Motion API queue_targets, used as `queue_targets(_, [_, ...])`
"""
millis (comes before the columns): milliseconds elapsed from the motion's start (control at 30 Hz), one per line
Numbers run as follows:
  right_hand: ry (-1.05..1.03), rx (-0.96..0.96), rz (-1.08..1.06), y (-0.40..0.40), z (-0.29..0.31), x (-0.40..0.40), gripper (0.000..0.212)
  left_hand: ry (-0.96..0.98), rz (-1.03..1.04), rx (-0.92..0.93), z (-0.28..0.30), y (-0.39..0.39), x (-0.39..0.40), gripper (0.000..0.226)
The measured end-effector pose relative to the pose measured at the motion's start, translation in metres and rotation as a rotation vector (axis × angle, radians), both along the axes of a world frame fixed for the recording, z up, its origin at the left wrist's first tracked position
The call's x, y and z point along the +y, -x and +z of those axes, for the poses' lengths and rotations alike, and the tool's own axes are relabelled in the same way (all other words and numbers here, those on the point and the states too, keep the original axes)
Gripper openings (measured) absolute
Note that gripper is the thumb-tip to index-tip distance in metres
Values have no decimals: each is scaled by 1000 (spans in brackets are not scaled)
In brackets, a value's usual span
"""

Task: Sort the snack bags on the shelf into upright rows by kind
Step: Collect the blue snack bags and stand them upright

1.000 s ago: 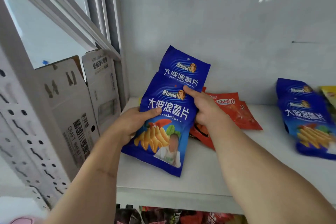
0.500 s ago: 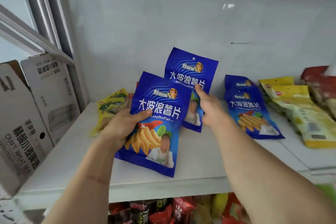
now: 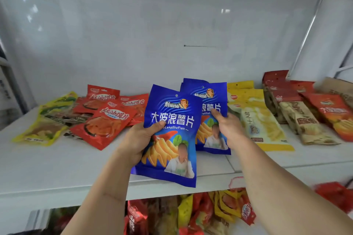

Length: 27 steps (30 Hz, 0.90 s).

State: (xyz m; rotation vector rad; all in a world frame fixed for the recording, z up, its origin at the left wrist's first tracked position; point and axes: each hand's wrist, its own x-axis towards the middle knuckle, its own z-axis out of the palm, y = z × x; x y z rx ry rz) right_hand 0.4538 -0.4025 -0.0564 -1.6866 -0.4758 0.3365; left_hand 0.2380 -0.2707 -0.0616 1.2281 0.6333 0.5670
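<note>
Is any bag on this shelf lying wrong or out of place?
Yes. The red bags and yellow-green bags at the left lie flat in an overlapping, skewed heap on the shelf, not upright.

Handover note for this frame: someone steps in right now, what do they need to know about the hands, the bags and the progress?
Left hand: grips one blue chip bag, held upright above the shelf's front edge.
Right hand: rests on the blue bags behind; whether it grips them, I cannot tell.
Left of the blue bags: red bags and yellow-green bags, lying flat and overlapping.
Right of the blue bags: yellow bags, then dark red and tan bags, leaning back in rough lines.
Done: kinds roughly grouped.
Left: place the held blue bag, then stand every group upright.
</note>
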Motion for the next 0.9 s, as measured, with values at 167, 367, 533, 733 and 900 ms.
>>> queue_targets(167, [90, -13, -11, -31, -3, -9, 37, 32, 25, 80, -6, -40, -24, 29])
queue_targets(367, [36, 43, -9, -50, 4, 1, 34, -197, 143, 238, -24, -85, -31, 27])
queue_targets(533, [-43, 52, 4, -57, 0, 4, 33, -331, 231, 290, -44, -119, -35, 68])
queue_targets(733, [-41, -9, 118, -58, -15, 13, 35, -280, 302, 263, -41, -140, -40, 42])
queue_targets(900, [36, -172, 109, -66, -31, 23, 42, -311, 352, 278, -46, -156, -37, 45])
